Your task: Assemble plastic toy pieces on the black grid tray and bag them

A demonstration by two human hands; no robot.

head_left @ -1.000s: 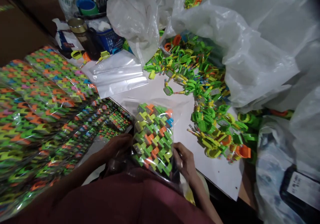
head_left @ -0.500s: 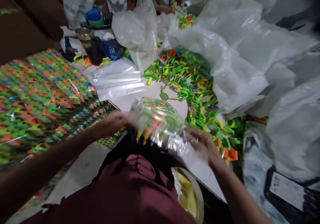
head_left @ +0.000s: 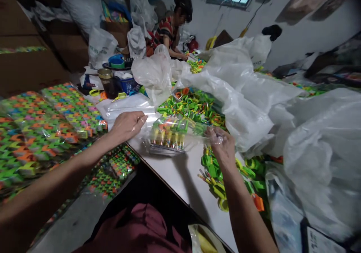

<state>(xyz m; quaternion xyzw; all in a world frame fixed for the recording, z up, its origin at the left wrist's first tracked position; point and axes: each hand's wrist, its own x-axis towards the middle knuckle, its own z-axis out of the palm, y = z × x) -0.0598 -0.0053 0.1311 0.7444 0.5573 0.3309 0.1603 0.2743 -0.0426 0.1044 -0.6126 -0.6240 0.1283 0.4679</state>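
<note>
At mid-frame, my left hand [head_left: 126,125] and right hand [head_left: 222,143] are clamped on opposite sides of a filled clear bag [head_left: 168,138].

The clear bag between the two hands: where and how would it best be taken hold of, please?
Probably by the loose film at either end, one hand from each side, as the left hand and right hand have it: it reaches past the packed toys on both sides.

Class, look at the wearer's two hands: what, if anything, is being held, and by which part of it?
A clear bag: the left hand grips it at its loose left end, the right hand at its loose right end.
</note>
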